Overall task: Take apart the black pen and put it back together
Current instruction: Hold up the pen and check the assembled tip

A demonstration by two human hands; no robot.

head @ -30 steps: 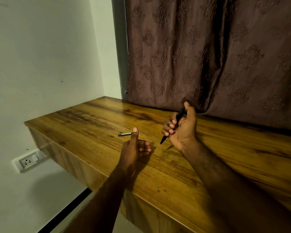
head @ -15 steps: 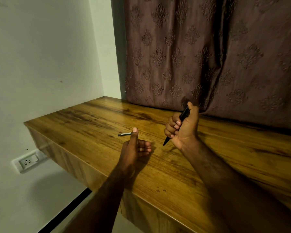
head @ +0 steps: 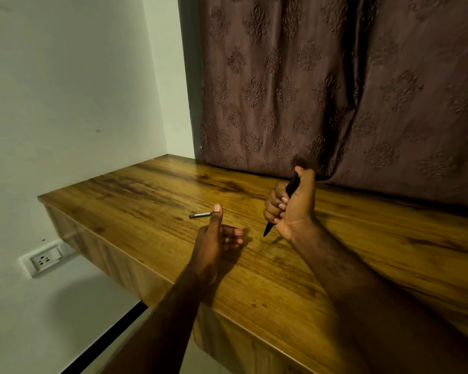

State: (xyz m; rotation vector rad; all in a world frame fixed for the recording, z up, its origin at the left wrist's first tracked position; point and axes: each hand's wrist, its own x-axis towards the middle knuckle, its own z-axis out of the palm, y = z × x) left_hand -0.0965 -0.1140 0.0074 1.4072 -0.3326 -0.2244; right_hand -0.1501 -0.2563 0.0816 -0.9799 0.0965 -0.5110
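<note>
Pen (head: 289, 193) clenched in my right fist (head: 295, 209) — left hand (head: 216, 238) empty, half-curled (thumb up); loose grey piece (head: 199, 215) could roll off the desk (head: 146, 211).

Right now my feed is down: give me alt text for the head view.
The right hand grips the black pen in a fist, tip down just above the wooden table. The left hand rests empty, thumb up, beside a small grey pen part lying on the table.
</note>
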